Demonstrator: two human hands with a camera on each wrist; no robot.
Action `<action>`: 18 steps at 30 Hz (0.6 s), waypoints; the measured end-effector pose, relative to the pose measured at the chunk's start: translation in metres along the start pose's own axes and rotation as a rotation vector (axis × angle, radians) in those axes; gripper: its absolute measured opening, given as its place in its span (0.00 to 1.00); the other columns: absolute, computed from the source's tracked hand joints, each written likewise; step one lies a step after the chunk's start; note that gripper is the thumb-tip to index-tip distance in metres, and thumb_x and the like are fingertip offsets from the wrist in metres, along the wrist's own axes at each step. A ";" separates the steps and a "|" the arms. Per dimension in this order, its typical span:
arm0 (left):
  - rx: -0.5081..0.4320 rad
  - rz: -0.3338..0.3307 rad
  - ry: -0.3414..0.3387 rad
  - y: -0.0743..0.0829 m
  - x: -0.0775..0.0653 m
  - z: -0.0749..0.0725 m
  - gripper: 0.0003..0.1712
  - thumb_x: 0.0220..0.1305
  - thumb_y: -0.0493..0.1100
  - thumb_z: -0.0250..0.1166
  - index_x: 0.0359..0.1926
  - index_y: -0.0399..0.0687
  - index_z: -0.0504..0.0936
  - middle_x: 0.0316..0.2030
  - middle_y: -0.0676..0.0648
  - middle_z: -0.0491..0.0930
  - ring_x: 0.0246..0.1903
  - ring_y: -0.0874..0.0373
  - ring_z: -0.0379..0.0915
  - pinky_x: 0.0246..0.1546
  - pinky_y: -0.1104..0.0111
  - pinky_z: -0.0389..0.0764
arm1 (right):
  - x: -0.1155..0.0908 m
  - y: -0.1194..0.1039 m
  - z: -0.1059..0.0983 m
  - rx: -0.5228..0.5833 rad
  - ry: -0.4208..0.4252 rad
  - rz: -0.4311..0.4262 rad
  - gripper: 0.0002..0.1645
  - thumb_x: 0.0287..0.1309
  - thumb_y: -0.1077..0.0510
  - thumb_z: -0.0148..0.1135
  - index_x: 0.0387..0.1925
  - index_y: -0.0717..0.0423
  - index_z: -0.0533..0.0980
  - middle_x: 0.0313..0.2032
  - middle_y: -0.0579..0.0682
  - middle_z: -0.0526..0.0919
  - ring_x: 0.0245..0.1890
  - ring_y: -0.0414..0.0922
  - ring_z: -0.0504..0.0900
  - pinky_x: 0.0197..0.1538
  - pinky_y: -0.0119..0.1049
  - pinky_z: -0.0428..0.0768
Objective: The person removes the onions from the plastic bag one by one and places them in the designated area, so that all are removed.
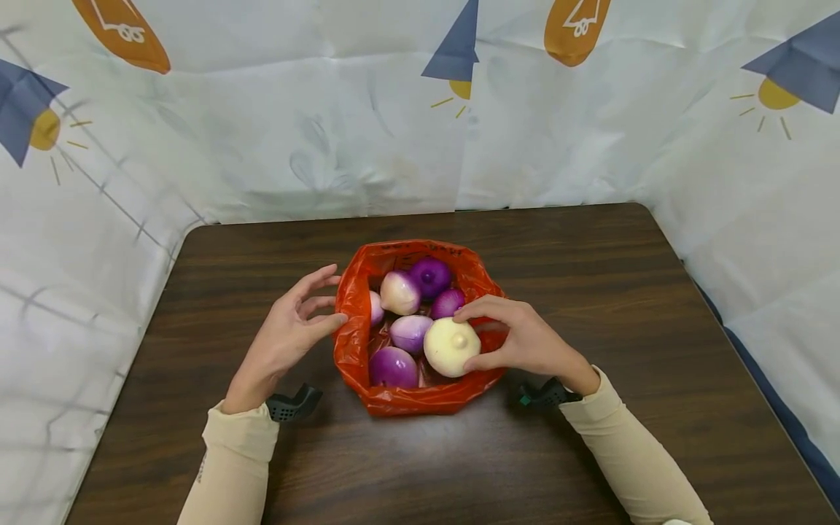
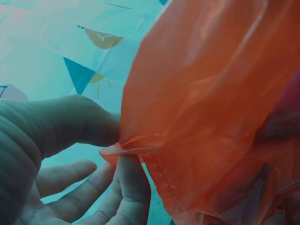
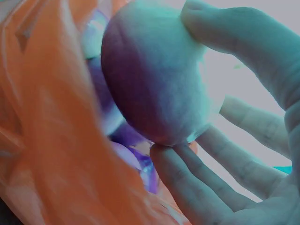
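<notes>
A red plastic bag (image 1: 420,401) stands with its mouth wide, its rim folded outward. Several purple and pale onions lie inside, among them a dark purple onion (image 1: 394,367) near the front. My right hand (image 1: 518,335) grips a large whitish onion (image 1: 451,347) between thumb and fingers at the bag's right side. In the right wrist view, that onion (image 3: 154,70) shows a purple side, and the fingertips (image 3: 164,154) press its underside. At the left rim, my left hand (image 1: 289,328) pinches a fold of the bag (image 2: 133,151) between thumb and forefinger, seen in the left wrist view.
A dark wood-grain table (image 1: 420,467) carries the bag near its middle. White cloth (image 1: 262,131) printed with lamps and bulbs hangs behind and along the sides. Each wrist wears a black strap device (image 1: 293,403).
</notes>
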State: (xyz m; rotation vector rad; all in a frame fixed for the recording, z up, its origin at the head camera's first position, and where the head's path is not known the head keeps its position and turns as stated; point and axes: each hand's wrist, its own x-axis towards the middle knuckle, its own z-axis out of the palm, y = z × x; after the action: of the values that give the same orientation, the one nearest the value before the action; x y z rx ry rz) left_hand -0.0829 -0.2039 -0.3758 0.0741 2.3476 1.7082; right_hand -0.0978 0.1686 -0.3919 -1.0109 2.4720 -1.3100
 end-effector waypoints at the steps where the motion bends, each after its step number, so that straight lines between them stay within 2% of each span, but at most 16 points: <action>1: 0.003 -0.002 0.000 0.000 0.000 0.000 0.46 0.67 0.49 0.72 0.80 0.65 0.59 0.73 0.48 0.66 0.59 0.62 0.77 0.51 0.75 0.85 | -0.001 0.000 -0.002 0.028 0.007 0.006 0.36 0.44 0.51 0.86 0.57 0.42 0.81 0.58 0.43 0.85 0.58 0.41 0.81 0.61 0.41 0.84; 7: 0.004 -0.004 -0.001 0.001 -0.001 0.000 0.46 0.67 0.49 0.72 0.80 0.65 0.59 0.73 0.48 0.67 0.57 0.64 0.79 0.51 0.74 0.85 | -0.005 0.004 -0.015 0.197 0.063 0.004 0.37 0.45 0.62 0.84 0.59 0.50 0.80 0.59 0.51 0.82 0.57 0.40 0.82 0.58 0.36 0.86; 13: -0.022 0.013 0.001 0.000 -0.001 0.001 0.46 0.67 0.46 0.72 0.80 0.64 0.59 0.72 0.47 0.67 0.55 0.66 0.79 0.50 0.74 0.86 | -0.007 0.007 -0.028 0.250 0.124 -0.005 0.38 0.44 0.67 0.83 0.59 0.52 0.80 0.58 0.50 0.82 0.59 0.39 0.82 0.61 0.32 0.84; 18: -0.029 0.020 0.003 0.000 -0.001 0.001 0.46 0.67 0.46 0.71 0.80 0.64 0.58 0.72 0.46 0.67 0.54 0.67 0.80 0.50 0.75 0.85 | -0.009 0.010 -0.037 0.280 0.184 0.029 0.38 0.44 0.69 0.82 0.59 0.54 0.79 0.58 0.49 0.82 0.58 0.41 0.82 0.62 0.30 0.83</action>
State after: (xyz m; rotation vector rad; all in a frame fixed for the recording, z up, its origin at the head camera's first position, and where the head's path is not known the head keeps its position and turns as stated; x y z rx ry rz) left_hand -0.0817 -0.2033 -0.3758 0.0906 2.3310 1.7521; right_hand -0.1122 0.2026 -0.3795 -0.8181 2.3245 -1.7490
